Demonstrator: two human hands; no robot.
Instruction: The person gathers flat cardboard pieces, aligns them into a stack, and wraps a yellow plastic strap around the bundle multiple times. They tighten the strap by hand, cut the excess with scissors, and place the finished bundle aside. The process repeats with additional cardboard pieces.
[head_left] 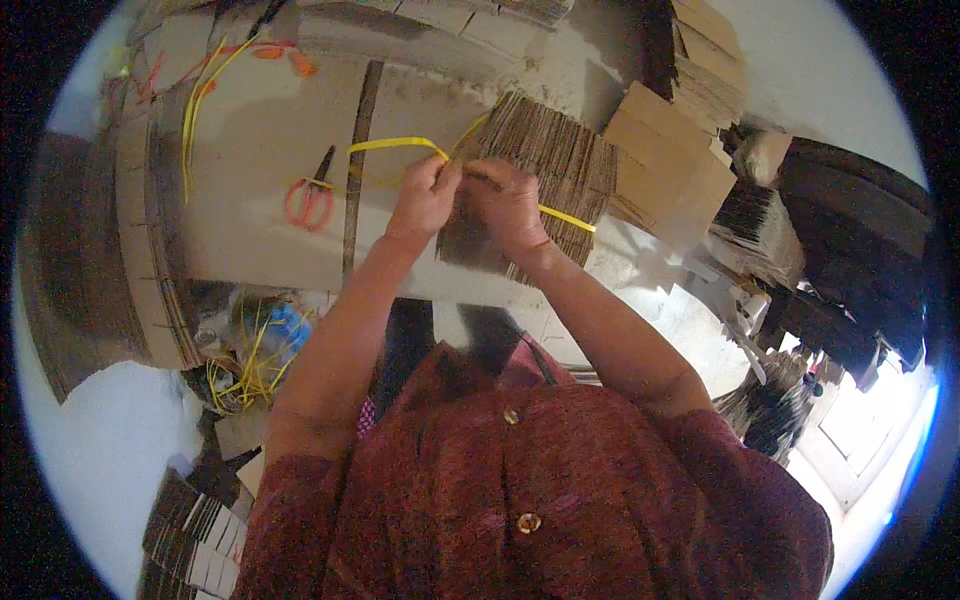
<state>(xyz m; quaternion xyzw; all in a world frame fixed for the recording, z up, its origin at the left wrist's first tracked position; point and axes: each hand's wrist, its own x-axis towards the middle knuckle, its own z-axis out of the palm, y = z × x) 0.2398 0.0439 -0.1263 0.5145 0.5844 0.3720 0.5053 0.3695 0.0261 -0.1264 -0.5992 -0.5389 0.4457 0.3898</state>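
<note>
Scissors (309, 188) lie on a table (250, 130), left of a yellow strap (395, 143) held beside stacked cardboard (550, 150).

The strap's loose end points left, long axis crosswise, from the pinched grip of the left hand (425, 195); just beside it, nearer the cardboard, the right hand (508, 205) has a curled grip, though from where I stand I cannot tell on what; more yellow strap slants rightward across the cardboard.

Left hand (426, 197): we pinch with bent fingers.
Right hand (512, 212): we curl inward, just beside the left.
Forearms (345, 330): bare, we reach far, converging.
</note>
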